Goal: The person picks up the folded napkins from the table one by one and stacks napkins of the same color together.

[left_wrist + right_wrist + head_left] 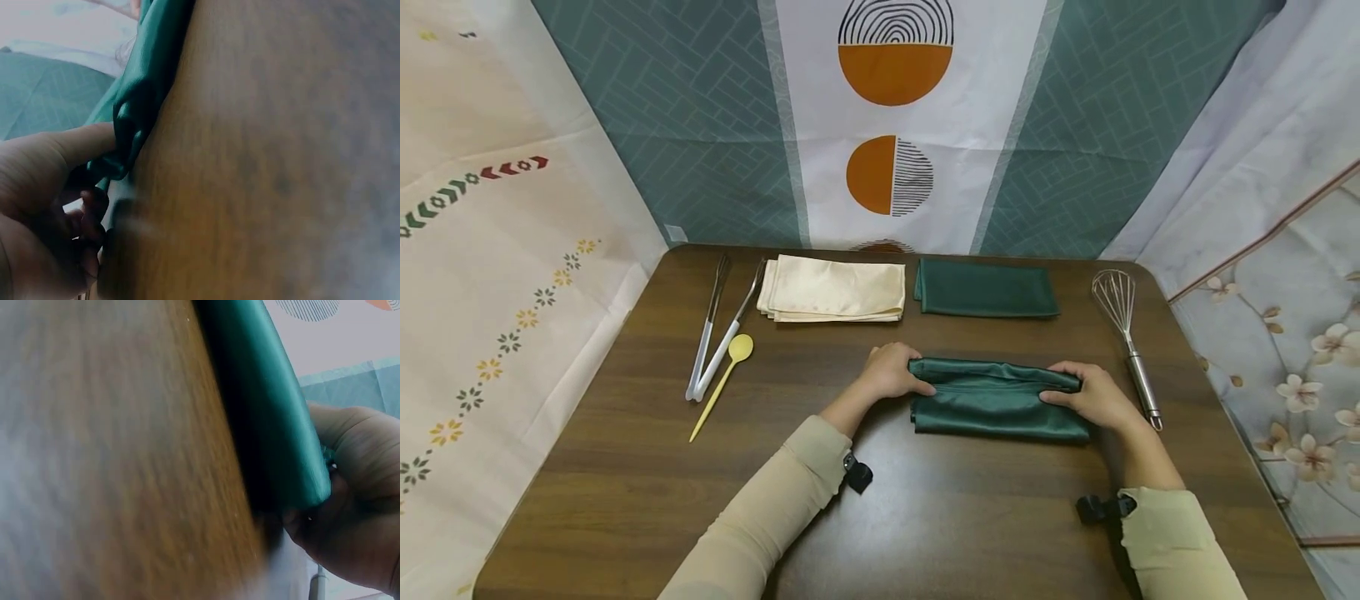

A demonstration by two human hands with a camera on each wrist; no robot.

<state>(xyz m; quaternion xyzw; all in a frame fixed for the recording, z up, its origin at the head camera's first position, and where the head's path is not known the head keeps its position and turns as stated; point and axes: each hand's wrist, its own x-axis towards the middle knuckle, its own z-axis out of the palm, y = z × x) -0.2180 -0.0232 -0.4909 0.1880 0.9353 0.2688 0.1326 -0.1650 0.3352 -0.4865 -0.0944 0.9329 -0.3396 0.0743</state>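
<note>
A shiny dark green cloth (1000,412), folded into a long strip, lies on the table in front of the person. At its left end the left hand (891,371) pinches the upper fold between thumb and fingers. The right hand (1093,396) grips the same fold at the right end, thumb on the near side. In the left wrist view, the left thumb presses on the bunched green cloth (140,94). The right wrist view shows the rounded near edge of the cloth (275,406), with the right hand (362,494) at its end.
Behind the cloth, a folded cream cloth (838,290) and another folded green cloth (988,289) lie along the far edge of the wooden table (970,525). Tongs (718,350) and a yellow spoon (722,383) are at left. A whisk (1127,337) lies close to the right hand.
</note>
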